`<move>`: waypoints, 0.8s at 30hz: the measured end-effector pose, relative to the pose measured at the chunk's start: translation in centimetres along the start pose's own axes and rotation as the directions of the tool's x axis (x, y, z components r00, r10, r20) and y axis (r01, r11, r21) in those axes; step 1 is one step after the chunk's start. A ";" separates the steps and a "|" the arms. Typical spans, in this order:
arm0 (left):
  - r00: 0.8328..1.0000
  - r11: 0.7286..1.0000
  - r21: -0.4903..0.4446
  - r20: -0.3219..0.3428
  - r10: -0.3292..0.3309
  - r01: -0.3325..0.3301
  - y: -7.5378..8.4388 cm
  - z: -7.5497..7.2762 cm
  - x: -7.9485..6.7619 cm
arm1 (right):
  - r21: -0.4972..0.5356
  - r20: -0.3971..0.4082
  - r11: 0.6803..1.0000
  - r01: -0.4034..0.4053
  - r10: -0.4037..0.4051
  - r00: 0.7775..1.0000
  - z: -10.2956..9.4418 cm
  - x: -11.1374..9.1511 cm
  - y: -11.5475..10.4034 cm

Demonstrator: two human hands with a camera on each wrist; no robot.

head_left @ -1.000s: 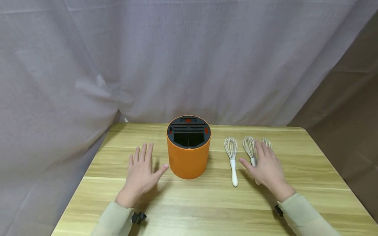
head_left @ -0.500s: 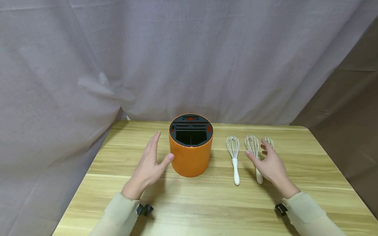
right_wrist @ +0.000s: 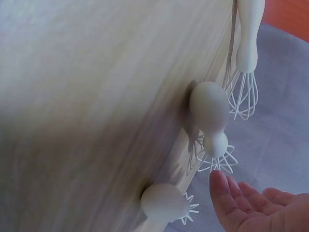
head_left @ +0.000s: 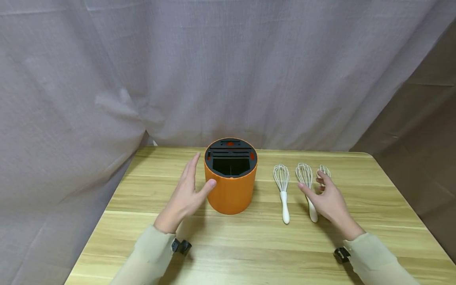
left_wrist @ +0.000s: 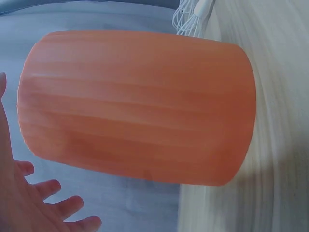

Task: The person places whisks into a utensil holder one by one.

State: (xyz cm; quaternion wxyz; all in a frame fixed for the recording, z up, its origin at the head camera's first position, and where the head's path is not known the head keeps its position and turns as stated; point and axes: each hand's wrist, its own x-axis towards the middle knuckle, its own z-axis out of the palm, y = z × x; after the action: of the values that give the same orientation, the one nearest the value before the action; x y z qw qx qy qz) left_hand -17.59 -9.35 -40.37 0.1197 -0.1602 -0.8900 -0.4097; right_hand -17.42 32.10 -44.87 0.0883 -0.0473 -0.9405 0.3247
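Note:
An orange cylindrical utensil holder [head_left: 230, 196] with a black slotted top stands upright on the table. My left hand [head_left: 185, 196] is at its left side, fingers extended, thumb in front of the orange wall; the left wrist view shows a gap between the fingers and the holder [left_wrist: 137, 106]. To the right lie three white whisks: a left whisk [head_left: 285, 208], a middle whisk [head_left: 304, 173] and a right whisk [head_left: 325, 170]. My right hand [head_left: 330, 200] hovers over the latter two, fingers slightly bent and holding nothing. It hides the right whisk's handle in the head view.
The wooden table [head_left: 246, 253] ends at a grey curtain [head_left: 228, 71] along the back. A brown cloth [head_left: 420, 158] hangs on the right. Each wrist wears a small black device, such as the left device [head_left: 181, 246].
My left hand has moved right and turned from palm-down to facing the holder. My right hand has turned thumb-up from lying flat over the whisks. The head view has shifted slightly.

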 end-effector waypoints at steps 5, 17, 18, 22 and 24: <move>0.999 0.999 -0.010 0.003 0.034 -0.034 0.2 0.2 0.6 | 0.013 0.009 1.000 -0.007 0.007 1.000 0.1 -0.1 0.4; 0.999 0.999 -0.018 0.025 0.039 -0.039 0.3 0.7 1.5 | 0.036 0.024 0.999 -0.021 0.020 1.000 -0.4 -0.2 1.4; 0.999 0.999 -0.020 0.029 0.040 -0.040 0.3 0.8 1.5 | 0.032 0.022 0.999 -0.025 0.024 0.999 -0.5 -0.2 1.5; 0.997 0.998 -0.031 0.037 0.060 -0.059 0.1 1.1 1.8 | 0.031 0.014 0.999 -0.035 0.035 0.999 -1.0 -0.3 2.1; 0.997 0.997 -0.036 0.035 0.068 -0.067 0.0 1.2 1.9 | 0.027 0.006 0.999 -0.038 0.037 0.999 -1.2 -0.3 2.4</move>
State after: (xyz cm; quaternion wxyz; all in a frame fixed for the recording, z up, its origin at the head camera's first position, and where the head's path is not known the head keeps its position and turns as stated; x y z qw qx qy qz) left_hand -19.43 -8.07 -40.55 0.1145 -0.1998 -0.8788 -0.4180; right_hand -16.79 34.68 -45.48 0.0804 -0.0629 -0.9352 0.3390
